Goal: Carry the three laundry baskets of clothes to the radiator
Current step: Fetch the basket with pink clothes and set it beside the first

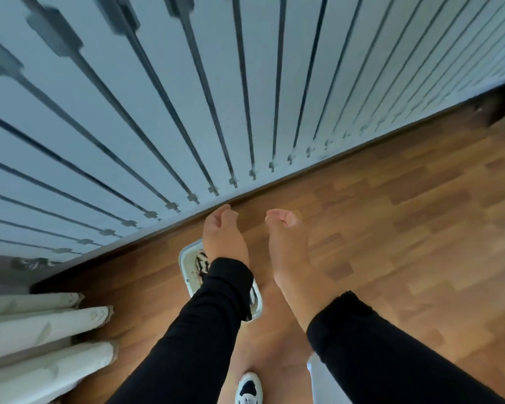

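Landmark: the white laundry basket point(187, 259) on the wood floor point(391, 228).

Nearest the camera, a black-and-white trainer point(249, 389) shows at the bottom edge, well short of the basket. Two black sleeves point(204, 330) reach fwd from there, and the left one crosses right over the basket, hiding most of it. Only a rim corner and a bit of black-and-white patterned fabric point(201, 262) inside are visible, so how full it is can't be told.

Left of the basket, white ribbed panels point(41, 330) sit at the frame edge, prob. the radiator. If so, this basket already stands near its goal, which would explain why it rests on the floor and not in a grip. No other baskets in view.

Above the basket, the left hand point(223, 240) hangs loosely curled, fingers relaxed, gripping nothing. Just right of the basket, the right hand point(286, 243) matches it: half-open, thumb near fingertips, empty. Neither touches the basket as far as can be seen. Both look idle, free for another basket.

Beyond the basket, a dark skirting strip point(274, 189) meets a pale wall of vertical blind slats point(158, 97), blurred by motion.
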`<state>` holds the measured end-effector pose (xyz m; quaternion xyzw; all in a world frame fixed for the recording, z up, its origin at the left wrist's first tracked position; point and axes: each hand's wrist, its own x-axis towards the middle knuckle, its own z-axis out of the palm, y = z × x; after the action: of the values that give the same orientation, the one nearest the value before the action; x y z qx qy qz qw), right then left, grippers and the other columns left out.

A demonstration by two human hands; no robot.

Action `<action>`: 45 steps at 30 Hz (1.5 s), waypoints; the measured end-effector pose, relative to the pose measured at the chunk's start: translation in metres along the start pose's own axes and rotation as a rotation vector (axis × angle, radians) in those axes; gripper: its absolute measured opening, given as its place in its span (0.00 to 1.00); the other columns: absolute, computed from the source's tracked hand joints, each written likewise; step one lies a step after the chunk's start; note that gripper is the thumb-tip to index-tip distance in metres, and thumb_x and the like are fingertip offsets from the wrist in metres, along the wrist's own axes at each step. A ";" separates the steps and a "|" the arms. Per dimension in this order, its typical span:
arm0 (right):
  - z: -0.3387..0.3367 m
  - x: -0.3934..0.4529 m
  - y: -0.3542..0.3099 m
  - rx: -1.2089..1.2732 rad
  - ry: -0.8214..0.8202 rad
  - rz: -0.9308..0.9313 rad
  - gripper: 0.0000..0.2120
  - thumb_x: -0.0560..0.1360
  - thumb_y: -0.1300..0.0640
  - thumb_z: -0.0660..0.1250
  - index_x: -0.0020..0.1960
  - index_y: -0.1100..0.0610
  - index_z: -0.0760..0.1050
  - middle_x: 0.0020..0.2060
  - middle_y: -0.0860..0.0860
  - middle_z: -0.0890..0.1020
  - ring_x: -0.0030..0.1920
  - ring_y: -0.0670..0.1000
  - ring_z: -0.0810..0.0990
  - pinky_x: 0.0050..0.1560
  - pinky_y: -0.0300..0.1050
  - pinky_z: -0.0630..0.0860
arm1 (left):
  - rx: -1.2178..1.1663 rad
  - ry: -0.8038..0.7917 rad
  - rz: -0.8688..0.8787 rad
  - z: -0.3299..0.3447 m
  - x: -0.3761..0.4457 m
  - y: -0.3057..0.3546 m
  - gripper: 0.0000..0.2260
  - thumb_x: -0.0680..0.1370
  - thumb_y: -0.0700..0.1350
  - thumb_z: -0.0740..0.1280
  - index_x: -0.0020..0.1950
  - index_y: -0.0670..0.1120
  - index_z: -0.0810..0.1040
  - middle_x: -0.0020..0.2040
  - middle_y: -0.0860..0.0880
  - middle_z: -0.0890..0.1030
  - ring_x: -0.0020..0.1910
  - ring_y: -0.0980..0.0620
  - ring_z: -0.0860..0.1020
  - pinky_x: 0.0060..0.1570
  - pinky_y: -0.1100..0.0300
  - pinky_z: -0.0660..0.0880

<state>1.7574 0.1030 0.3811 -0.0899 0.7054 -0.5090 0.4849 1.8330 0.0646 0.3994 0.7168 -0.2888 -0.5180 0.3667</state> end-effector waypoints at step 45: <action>-0.618 -0.159 -0.286 0.597 0.673 -0.201 0.10 0.79 0.59 0.63 0.58 0.56 0.78 0.36 0.48 0.72 0.33 0.47 0.67 0.38 0.40 0.67 | 0.354 -0.686 0.410 0.390 -0.553 0.115 0.13 0.80 0.43 0.57 0.60 0.39 0.76 0.44 0.48 0.74 0.41 0.49 0.71 0.38 0.62 0.66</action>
<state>1.2552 0.4582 0.7130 0.1559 0.6339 -0.7354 0.1817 1.2926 0.3499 0.7119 0.4830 -0.6145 -0.5851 0.2162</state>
